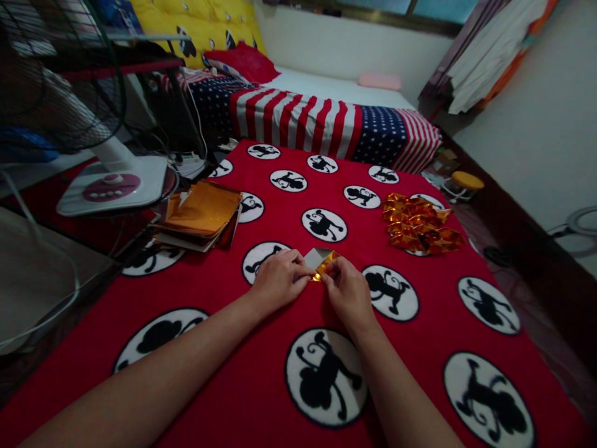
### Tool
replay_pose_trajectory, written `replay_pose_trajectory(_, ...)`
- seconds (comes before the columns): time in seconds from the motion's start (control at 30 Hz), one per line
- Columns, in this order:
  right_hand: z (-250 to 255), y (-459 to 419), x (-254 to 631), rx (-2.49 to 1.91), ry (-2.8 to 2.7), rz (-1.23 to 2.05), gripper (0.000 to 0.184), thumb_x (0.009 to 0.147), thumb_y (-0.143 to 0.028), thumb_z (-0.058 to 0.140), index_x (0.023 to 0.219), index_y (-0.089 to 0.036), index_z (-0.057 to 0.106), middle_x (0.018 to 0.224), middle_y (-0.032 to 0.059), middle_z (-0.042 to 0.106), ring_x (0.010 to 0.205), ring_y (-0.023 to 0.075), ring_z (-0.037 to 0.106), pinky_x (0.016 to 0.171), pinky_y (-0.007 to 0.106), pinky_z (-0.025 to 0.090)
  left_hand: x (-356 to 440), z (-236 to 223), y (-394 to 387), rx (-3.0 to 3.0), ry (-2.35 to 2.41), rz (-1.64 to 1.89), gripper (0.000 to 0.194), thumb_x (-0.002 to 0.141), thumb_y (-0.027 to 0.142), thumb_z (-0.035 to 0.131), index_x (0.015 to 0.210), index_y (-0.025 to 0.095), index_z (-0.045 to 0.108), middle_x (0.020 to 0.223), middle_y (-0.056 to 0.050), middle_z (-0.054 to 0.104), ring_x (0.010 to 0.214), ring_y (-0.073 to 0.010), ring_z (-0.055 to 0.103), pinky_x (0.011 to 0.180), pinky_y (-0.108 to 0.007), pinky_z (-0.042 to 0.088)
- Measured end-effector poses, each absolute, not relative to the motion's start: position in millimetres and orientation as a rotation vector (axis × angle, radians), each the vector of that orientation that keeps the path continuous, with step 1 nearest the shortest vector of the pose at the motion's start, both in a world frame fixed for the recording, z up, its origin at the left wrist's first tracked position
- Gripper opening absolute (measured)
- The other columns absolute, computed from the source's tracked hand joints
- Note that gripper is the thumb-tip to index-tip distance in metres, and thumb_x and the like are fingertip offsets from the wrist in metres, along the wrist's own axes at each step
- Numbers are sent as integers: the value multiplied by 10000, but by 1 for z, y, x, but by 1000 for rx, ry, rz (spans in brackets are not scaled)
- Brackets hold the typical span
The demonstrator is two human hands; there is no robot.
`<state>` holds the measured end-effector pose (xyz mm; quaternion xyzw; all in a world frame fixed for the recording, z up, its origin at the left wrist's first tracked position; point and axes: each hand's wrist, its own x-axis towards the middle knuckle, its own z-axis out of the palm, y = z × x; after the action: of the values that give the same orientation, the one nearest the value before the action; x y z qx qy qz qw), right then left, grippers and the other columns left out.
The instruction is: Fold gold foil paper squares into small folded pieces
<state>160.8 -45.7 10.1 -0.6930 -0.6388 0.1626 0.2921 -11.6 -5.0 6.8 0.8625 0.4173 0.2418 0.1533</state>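
Observation:
A small sheet of gold foil paper (319,256), partly folded, lies on the red blanket in front of me. Its pale back shows in the middle and its shiny gold side along the right and lower edges. My left hand (281,278) presses on the paper's left side, thumb and fingers closed together at its edge. On the right side my right hand (347,287) pinches the gold fold between thumb and fingers. The parts of the paper under my fingers are hidden.
A stack of gold paper sheets (198,211) lies at the left, beside a white fan base (114,186). Folded gold foil pieces (415,227) are heaped at the right on the red blanket (280,205). Beyond stands a bed with a striped cover (298,118).

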Motion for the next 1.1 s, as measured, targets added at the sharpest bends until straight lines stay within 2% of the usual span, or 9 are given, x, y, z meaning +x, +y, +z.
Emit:
replay_pose_trajectory(0.23, 4, -44, 172, -1778, -1709, 444, 93, 731, -121, 510, 771, -203, 528, 765, 13, 605, 715, 163, 562, 646, 256, 388, -12, 6, -5, 2462, 1216, 687, 220, 824, 233, 597, 942, 315, 764, 834, -27, 610, 816, -167, 550, 722, -294, 431)
replay_pose_trajectory(0.47, 8, -47, 166, -1838, -1642, 492, 59, 763, -235, 565, 817, -213, 553, 736, -4, 630, 673, 159, 576, 608, 250, 378, -11, 9, -6, 2461, 1221, 696, 208, 828, 240, 600, 929, 316, 765, 830, -22, 611, 816, -167, 551, 724, -294, 435)
replay_pose_trajectory(0.6, 9, -47, 165, -1857, -1681, 489, 83, 738, -178, 555, 812, -215, 561, 754, -3, 631, 679, 155, 574, 605, 246, 375, -12, 11, -5, 2448, 1226, 680, 187, 832, 280, 609, 930, 312, 765, 832, -22, 612, 820, -169, 555, 727, -295, 438)
replay_pose_trajectory(0.7, 9, -48, 167, -1847, -1690, 494, 91, 734, -153, 539, 798, -214, 561, 751, -1, 614, 686, 156, 568, 619, 249, 389, -13, 12, -4, 2439, 1219, 652, 222, 817, 228, 613, 958, 316, 760, 840, -20, 615, 825, -167, 559, 727, -289, 441)
replay_pose_trajectory(0.83, 10, -47, 172, -1860, -1627, 359, 44, 729, -183, 567, 760, -201, 540, 785, 22, 592, 681, 158, 555, 649, 266, 410, -13, 12, -4, 2419, 1207, 622, 227, 829, 226, 605, 962, 334, 756, 856, -15, 623, 841, -169, 561, 742, -297, 439)
replay_pose_trajectory(0.93, 9, -44, 177, -1908, -1492, 261, 135, 751, -257, 590, 853, -177, 553, 827, 58, 610, 701, 179, 570, 665, 287, 425, -14, 11, -3, 2414, 1179, 622, 212, 852, 258, 598, 974, 341, 750, 874, -16, 621, 858, -169, 555, 757, -300, 436)
replay_pose_trajectory(1.03, 5, -39, 182, -1941, -1427, 314, 251, 759, -308, 604, 959, -160, 577, 782, 53, 641, 677, 190, 592, 638, 286, 427, -18, 9, 2, 2448, 1118, 583, 281, 860, 188, 569, 1024, 346, 733, 889, -19, 611, 869, -163, 552, 757, -291, 433)
replay_pose_trajectory(1.1, 4, -36, 184, -1946, -1456, 346, 193, 762, -295, 594, 909, -170, 611, 746, 44, 659, 661, 190, 605, 627, 279, 422, -20, 8, 6, 2494, 1070, 527, 375, 842, 105, 542, 1058, 355, 720, 902, -22, 594, 877, -160, 547, 746, -279, 433)
